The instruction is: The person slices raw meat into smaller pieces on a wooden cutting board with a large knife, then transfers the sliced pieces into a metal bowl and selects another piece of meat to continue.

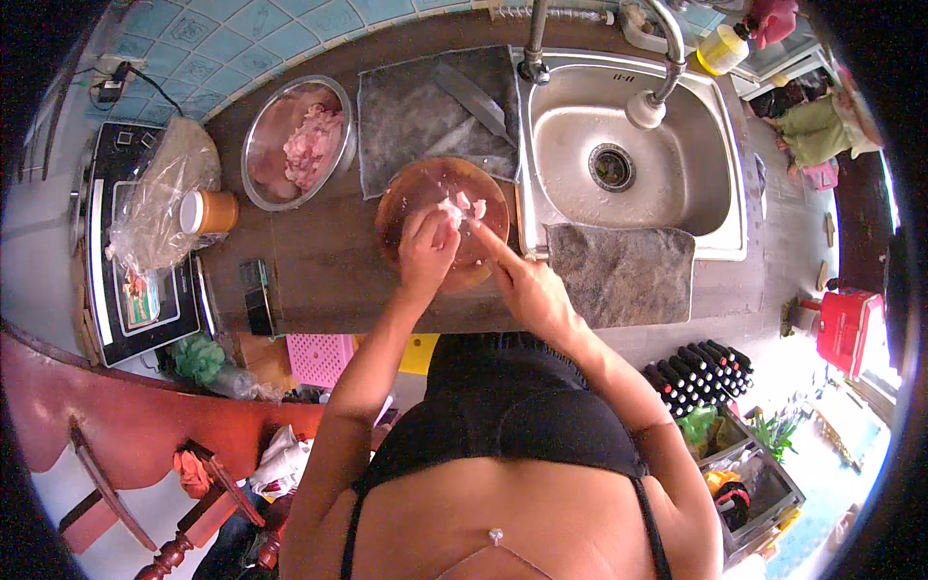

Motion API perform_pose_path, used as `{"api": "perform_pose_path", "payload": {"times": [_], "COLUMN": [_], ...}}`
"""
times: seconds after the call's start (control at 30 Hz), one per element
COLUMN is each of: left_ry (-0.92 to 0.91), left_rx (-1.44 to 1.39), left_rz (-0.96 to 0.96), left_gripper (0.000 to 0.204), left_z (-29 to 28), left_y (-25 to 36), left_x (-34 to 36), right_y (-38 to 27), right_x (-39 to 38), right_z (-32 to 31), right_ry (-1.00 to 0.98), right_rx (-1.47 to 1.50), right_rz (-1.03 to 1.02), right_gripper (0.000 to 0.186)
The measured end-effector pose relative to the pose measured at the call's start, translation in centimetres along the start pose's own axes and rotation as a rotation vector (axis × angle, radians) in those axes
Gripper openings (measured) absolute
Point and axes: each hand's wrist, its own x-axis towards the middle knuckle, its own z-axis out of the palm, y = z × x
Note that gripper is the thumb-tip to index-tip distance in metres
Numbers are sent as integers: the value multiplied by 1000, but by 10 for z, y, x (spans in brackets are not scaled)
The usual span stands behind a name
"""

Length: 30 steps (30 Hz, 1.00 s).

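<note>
A round wooden cutting board (394, 227) lies at the counter's front, with small pieces of pale pink raw meat (478, 207) on it. My left hand (428, 253) is closed over the board, its curled fingertips pressed on a piece of the meat. From the right, my right hand (534, 293) reaches over the board's edge. Its index finger stretches toward the meat and the other fingers are curled under; whatever they grip is hidden. Beyond the board's left side, a steel bowl (261, 145) holds more raw meat (314, 145). A broad-bladed knife (472, 100) rests on a grey cloth (396, 106) behind the board.
To the right is a steel sink (667, 208) with a faucet (667, 58); a brown cloth (623, 275) drapes over its front edge. Left stand a stove (104, 232), a plastic bag (179, 169) and an orange-brown jar (211, 212). A black phone-like object (256, 295) lies near the counter edge.
</note>
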Motion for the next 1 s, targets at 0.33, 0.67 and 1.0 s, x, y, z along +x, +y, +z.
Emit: {"api": "perform_pose_path", "payload": {"times": [0.33, 0.67, 1.0], "left_ry": [-35, -38, -71], "left_rx": [79, 14, 32], "left_rz": [-17, -57, -63], "left_gripper": [27, 30, 27], "left_z": [-1, -1, 2], "left_y": [-1, 11, 12], "left_x": [-1, 7, 4], "right_y": [-4, -8, -4], "right_x": [-47, 12, 31], "right_z": [-9, 13, 29], "right_ry": [-183, -90, 40], "right_rx": [-138, -72, -60], "right_rz": [147, 75, 13], "right_gripper": [69, 70, 67]}}
